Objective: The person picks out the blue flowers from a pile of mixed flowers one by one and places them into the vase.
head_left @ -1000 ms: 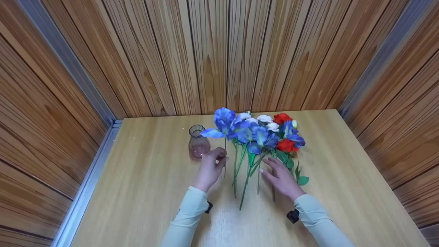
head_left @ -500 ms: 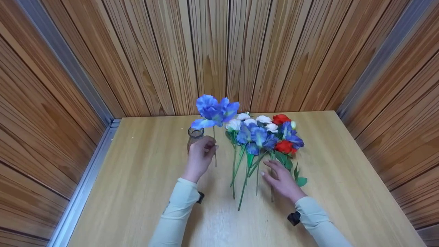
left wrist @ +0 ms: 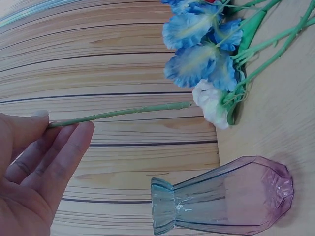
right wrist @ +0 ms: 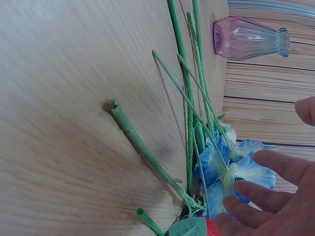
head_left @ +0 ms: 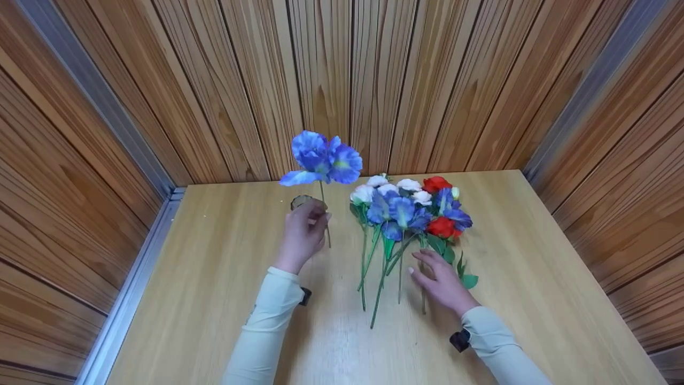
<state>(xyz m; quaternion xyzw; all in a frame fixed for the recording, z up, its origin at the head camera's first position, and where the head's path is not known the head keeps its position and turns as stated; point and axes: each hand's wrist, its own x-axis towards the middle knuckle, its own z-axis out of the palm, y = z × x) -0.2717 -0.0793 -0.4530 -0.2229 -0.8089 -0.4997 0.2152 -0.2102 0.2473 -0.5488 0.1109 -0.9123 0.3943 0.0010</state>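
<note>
My left hand pinches the green stem of a blue artificial iris between thumb and fingers, with the bloom held up and the stem's lower end hanging free. Behind that hand stands a glass vase, tinted pink at the base and blue-grey at the neck; in the head view only its rim shows. My right hand hovers by the stems of the flower pile, fingers spread and loosely bent, holding nothing. Blue irises lie just beyond its fingertips in the right wrist view.
The pile on the wooden table also has white flowers, red flowers and green leaves. Several stems point toward the front edge. Wood-panelled walls rise behind and at both sides.
My left hand has carried the iris up and to the left, away from the pile and in front of the vase. The right hand has stayed nearly still beside the stems.
</note>
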